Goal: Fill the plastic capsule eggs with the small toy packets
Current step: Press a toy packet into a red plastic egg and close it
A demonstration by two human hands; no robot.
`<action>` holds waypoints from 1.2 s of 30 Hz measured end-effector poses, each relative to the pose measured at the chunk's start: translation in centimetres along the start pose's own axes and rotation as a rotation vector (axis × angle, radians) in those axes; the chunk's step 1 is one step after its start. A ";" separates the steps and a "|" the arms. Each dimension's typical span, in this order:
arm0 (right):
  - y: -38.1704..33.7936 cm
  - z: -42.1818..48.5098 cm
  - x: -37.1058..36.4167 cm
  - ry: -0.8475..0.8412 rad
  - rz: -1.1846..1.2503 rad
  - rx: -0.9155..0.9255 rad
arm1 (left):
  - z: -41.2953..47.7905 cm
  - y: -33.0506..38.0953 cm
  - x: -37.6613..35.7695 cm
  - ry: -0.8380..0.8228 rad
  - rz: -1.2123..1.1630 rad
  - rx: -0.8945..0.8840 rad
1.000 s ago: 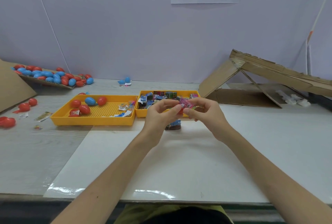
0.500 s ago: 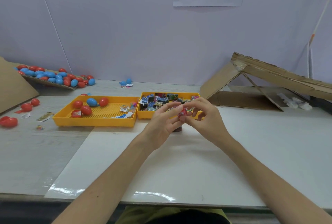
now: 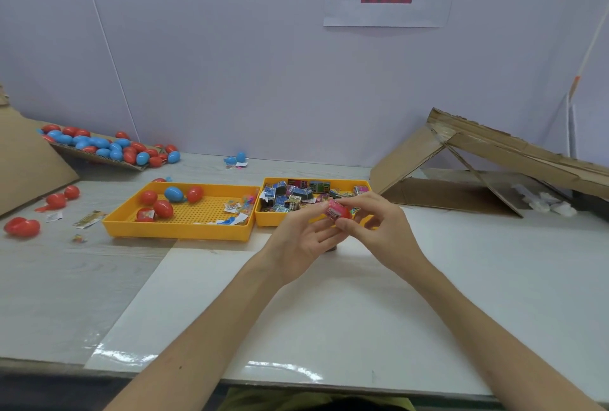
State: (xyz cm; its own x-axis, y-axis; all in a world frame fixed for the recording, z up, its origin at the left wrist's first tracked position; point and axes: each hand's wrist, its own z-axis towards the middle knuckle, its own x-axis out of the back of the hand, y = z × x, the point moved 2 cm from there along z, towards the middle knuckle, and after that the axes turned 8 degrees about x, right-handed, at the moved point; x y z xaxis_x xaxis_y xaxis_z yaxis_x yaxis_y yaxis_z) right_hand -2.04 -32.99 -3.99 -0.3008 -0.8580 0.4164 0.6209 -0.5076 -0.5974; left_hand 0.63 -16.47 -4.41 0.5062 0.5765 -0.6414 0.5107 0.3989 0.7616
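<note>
Well, reading across from nine o'clock: the left tray (image 3: 178, 233) holds a few loose red and blue eggs, and just beside it at its three o'clock the right tray (image 3: 284, 220) holds the heap of packets. Both lie beyond my working point, at about eleven and twelve o'clock from the hands. The left hand (image 3: 303, 242) comes in from seven o'clock, palm turned up and fingers reaching toward one o'clock, where it holds the red capsule egg (image 3: 342, 213) from its near-left side. The egg sits between the two hands, raised above the white mat and in front of the right tray's near wall, with its long axis lying roughly nine to three. A pink toy packet (image 3: 333, 211) shows at its left end; I cannot tell whether it is fully seated inside. The right hand (image 3: 382, 229) comes in from five o'clock, forefinger arched over the egg's top and thumb beneath, pinching it from the right. I judge the next move to be a squeeze along that axis, the hands pressing toward each other, with the right doing the closing.
</note>
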 end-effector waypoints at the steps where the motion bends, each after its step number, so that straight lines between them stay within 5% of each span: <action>1: 0.1 0.0 0.0 -0.006 0.014 -0.009 | 0.0 0.0 0.0 -0.008 0.001 0.008; 17: 0.4 0.2 0.1 0.022 0.502 -0.256 | 0.0 0.0 -0.2 -0.050 -0.104 -0.008; 27: -0.2 0.2 0.3 -0.010 0.493 -0.244 | -0.3 0.1 -0.5 -0.042 -0.078 -0.031; 36: -0.4 0.2 0.4 0.024 0.222 -0.115 | -0.3 -0.1 -0.9 -0.079 -0.075 -0.027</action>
State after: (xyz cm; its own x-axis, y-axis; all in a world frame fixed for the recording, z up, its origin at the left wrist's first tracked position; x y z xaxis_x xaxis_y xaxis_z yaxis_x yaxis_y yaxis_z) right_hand -2.28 -33.07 -3.45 -0.1840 -0.9505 0.2504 0.5877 -0.3105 -0.7471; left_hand -0.08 -16.81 -3.92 0.5209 0.4870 -0.7010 0.5309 0.4582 0.7128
